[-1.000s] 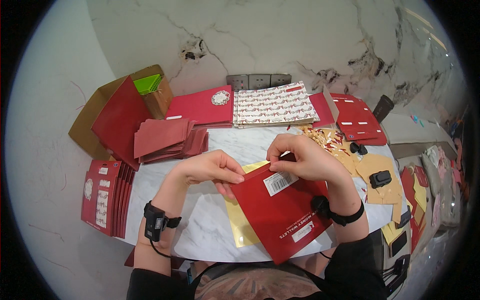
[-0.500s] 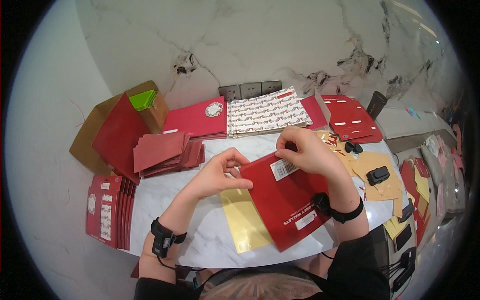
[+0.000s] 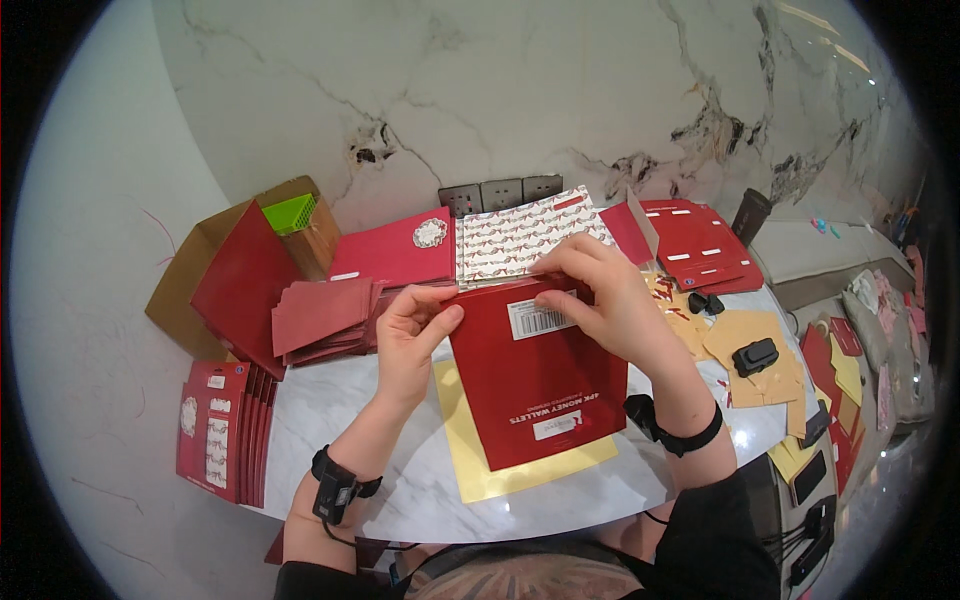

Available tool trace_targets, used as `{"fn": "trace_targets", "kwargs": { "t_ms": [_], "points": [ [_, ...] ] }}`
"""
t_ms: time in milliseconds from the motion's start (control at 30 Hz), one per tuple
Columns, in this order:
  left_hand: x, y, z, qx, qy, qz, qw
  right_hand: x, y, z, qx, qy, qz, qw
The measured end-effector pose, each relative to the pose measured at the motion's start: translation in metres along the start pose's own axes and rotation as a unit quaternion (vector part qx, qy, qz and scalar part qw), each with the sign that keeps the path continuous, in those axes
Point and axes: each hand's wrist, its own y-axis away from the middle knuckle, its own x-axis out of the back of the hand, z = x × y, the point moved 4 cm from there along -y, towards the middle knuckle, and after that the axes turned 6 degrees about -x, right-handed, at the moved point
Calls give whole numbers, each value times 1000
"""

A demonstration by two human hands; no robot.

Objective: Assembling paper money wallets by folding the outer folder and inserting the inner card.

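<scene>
In front of me a flat red card pack (image 3: 535, 375) hangs upside down, its white barcode label (image 3: 540, 319) near the upper edge. My left hand (image 3: 408, 345) pinches its upper left corner between thumb and fingers. My right hand (image 3: 600, 300) grips the upper edge from the right, thumb on the front by the label and fingers behind. Under the pack, a yellow sheet (image 3: 475, 470) lies on the white marbled table (image 3: 390, 500), partly covered.
Left stand a stack of reddish envelopes (image 3: 320, 320), upright red packs (image 3: 212, 430) and a cardboard box (image 3: 190, 265). Behind lie magenta cards (image 3: 385, 245), patterned white cards (image 3: 530, 235) and red sheets (image 3: 695, 240). Tan paper pieces (image 3: 745, 335) with a black device (image 3: 755, 356) are right.
The red pack has turned more upright and moved left over the yellow sheet. My left hand has risen and closed on its upper left corner; my right hand has shifted slightly left.
</scene>
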Motion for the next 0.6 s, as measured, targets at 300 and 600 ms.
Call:
{"fn": "trace_targets", "kwargs": {
  "t_ms": [300, 600],
  "points": [
    [-24, 21, 28, -154, -49, -82, 983, 8, 13, -37, 127, 108, 48, 985],
    [-24, 31, 47, -257, -58, -83, 961, 5, 21, -52, 221, 117, 35, 968]
  ]
}}
